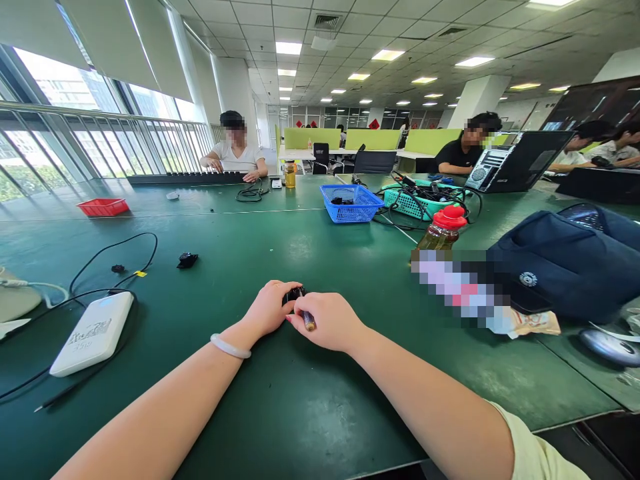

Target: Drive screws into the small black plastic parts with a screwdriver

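Both my hands meet at the middle of the green table (280, 400). My left hand (269, 308), with a pale bangle on its wrist, is closed round a small black part (294, 294). My right hand (327, 321) is closed on a thin tool with a brownish handle end (309, 323), its tip pointing at the black part. Another small black part (187, 260) lies on the table farther to the left, and a tiny black piece (118, 269) lies beyond it.
A white power bank (93, 333) with black cables lies at the left. A red tray (103, 207), a blue basket (351, 203), a bottle with a red cap (444, 231) and a dark blue bag (560, 263) stand around. Other people sit at the far side.
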A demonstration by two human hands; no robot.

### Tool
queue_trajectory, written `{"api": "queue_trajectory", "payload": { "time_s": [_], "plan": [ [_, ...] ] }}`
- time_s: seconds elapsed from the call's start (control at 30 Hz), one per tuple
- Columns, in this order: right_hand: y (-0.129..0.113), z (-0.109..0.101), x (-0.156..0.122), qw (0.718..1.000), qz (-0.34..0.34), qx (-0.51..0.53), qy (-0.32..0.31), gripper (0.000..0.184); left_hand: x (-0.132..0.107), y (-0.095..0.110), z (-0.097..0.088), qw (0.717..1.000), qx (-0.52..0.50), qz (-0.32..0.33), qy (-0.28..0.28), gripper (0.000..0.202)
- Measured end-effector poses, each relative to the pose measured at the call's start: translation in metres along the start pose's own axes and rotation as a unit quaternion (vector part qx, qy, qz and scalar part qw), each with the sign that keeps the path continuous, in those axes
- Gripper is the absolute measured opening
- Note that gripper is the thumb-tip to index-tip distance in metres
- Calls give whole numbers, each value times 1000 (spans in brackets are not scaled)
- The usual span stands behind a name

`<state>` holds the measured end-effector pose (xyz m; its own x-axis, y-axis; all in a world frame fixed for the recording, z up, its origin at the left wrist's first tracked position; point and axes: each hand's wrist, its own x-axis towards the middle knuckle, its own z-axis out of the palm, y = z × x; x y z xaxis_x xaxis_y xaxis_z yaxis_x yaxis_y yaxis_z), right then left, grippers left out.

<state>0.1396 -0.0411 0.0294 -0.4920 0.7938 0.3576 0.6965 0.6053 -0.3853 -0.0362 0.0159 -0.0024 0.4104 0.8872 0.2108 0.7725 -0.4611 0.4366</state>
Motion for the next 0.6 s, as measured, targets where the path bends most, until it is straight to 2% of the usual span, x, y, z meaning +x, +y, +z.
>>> {"api": "queue_trajectory", "payload": {
  "time_s": [0.17,0.3,0.43,0.53,0.6],
  "plan": [
    [5,5,0,996,-60,-16,-62,22,0,1,0,1000,8,0,6,41],
    [7,6,0,996,-75,20,-53,21,-1,-1,0,1000,11,10,5,40],
    [10,4,0,996,-55,62,18,23,0,-3,1,1000,10,20,0,41],
    [16,0,3,987,24,122,101,31,1,-4,2,999,9,40,1,37],
    [22,-3,5,972,79,178,133,33,0,-4,2,999,13,45,5,37]
  ]
}}
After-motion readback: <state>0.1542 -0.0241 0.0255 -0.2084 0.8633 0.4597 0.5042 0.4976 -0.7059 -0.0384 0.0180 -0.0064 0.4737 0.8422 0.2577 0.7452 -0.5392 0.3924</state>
